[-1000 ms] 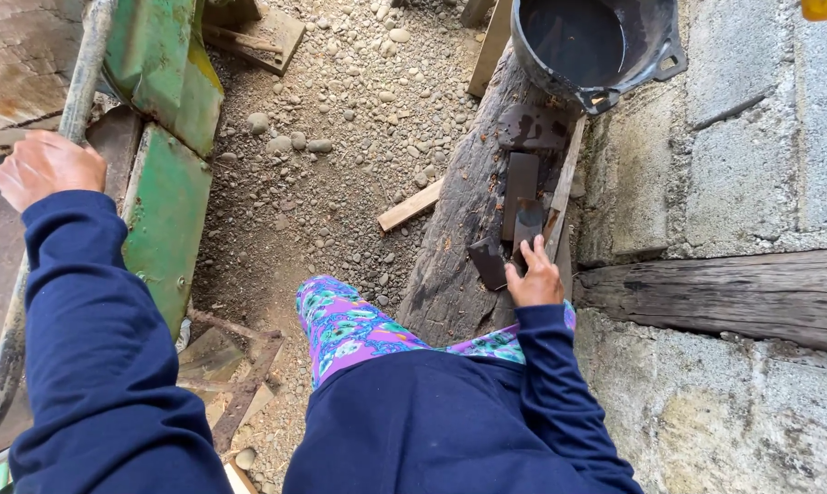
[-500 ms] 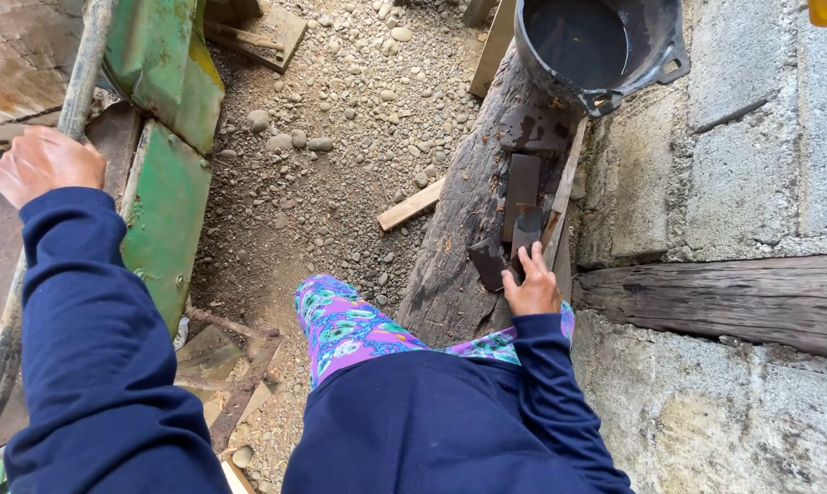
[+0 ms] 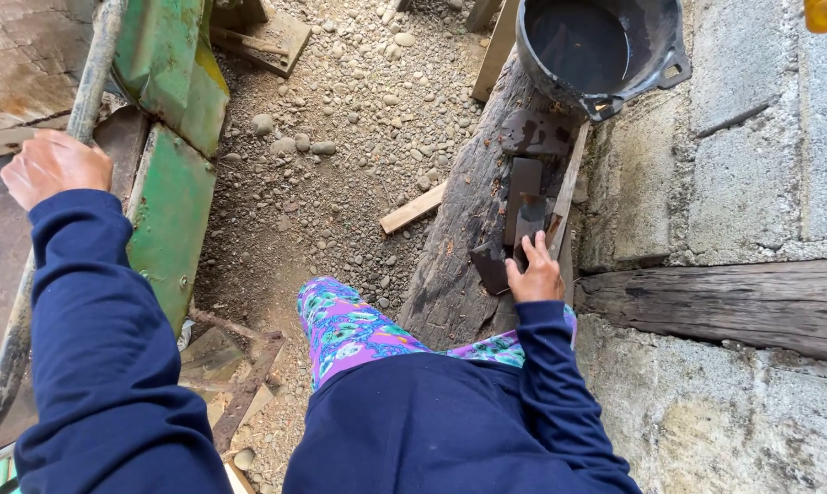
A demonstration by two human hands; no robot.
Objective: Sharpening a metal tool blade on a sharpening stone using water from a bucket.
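My left hand (image 3: 55, 166) is curled around a grey metal pipe (image 3: 91, 73). My right hand (image 3: 534, 274) rests half open, fingertips on dark flat metal pieces (image 3: 523, 206) lying on a weathered log (image 3: 464, 247), gripping nothing.

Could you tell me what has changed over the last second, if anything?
Very little. The right hand has stayed on the dark flat pieces lying on the log, its fingers shifting only slightly. The left hand still rests on the grey pipe beside the green panel. The black bucket and the wood scrap on the gravel have not moved.
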